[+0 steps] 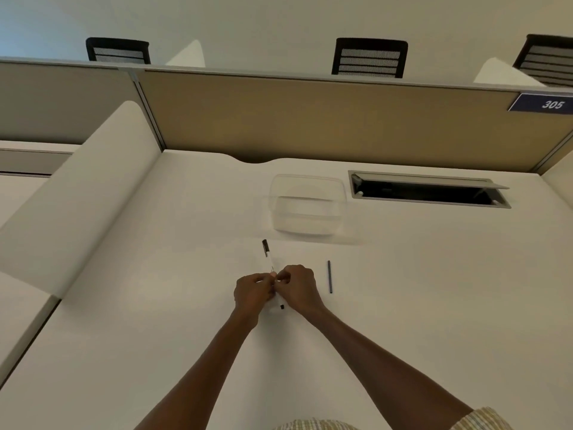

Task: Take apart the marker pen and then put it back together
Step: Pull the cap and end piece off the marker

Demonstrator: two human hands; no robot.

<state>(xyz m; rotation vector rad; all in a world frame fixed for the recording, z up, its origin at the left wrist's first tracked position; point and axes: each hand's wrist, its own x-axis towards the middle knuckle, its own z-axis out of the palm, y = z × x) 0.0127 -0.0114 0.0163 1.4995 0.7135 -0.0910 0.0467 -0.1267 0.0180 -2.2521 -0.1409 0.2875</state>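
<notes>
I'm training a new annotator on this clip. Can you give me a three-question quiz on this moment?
1. True or false: both hands grip the marker pen.
2. Which lies to the right of the right hand? A) thin dark rod B) scissors C) cup
3. What clear thing stands on the desk beyond the left hand?

Key: 1 true; 2 A; 3 a clear plastic container.

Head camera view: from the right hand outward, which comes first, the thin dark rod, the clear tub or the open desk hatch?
1. Thin dark rod, just right of the right hand.
2. Clear tub, farther back.
3. Open desk hatch, back right.
</notes>
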